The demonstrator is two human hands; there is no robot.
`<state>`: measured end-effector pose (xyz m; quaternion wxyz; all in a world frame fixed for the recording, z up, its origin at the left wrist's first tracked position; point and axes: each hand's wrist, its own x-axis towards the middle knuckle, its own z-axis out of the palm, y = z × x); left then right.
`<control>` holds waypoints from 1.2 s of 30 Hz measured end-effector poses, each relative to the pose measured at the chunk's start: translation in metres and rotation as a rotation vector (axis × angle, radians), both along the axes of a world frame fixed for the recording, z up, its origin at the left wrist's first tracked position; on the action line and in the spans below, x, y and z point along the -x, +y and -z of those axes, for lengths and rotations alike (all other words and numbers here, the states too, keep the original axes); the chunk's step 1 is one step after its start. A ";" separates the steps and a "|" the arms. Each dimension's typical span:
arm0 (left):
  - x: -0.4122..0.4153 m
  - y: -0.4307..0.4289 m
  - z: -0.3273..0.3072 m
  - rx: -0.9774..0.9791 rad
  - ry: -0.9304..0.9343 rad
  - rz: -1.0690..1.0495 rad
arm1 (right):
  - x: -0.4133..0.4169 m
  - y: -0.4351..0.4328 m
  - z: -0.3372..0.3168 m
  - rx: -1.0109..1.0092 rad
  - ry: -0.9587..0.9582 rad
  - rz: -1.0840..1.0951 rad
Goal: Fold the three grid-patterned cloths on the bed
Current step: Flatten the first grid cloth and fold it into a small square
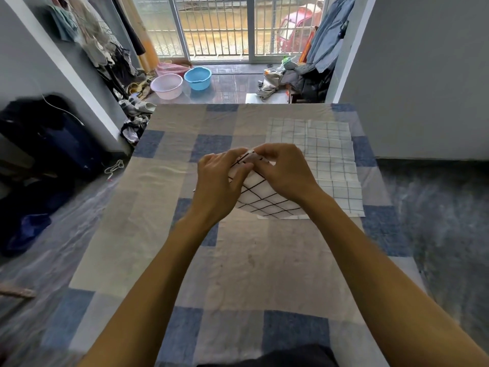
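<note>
A white cloth with a black grid (267,200) is lifted off the bed in the middle of the view. My left hand (221,181) and my right hand (284,169) pinch its upper edge together, fingers almost touching, and the cloth hangs below them, partly hidden by both hands. To the right, light cloths with a thin blue grid (329,154) lie flat and overlapping on the bed; how many there are is unclear. The bed (164,207) is covered with a blue, grey and beige checked sheet.
A grey wall (423,75) runs along the bed's right side. On the floor beyond the bed stand a pink basin (166,86) and a blue basin (198,78). Clothes hang at left and right; a dark suitcase (50,133) stands left.
</note>
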<state>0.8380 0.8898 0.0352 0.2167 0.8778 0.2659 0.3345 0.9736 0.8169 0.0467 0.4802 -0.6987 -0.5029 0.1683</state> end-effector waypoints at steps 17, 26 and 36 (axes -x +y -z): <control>0.006 0.011 -0.016 0.310 -0.191 -0.142 | 0.001 0.002 0.001 0.068 -0.019 0.029; 0.006 0.012 -0.024 0.320 -0.167 -0.106 | 0.004 0.004 -0.006 0.044 -0.035 0.017; 0.007 0.009 -0.023 0.315 -0.199 -0.100 | 0.013 0.010 -0.010 -0.061 0.014 0.006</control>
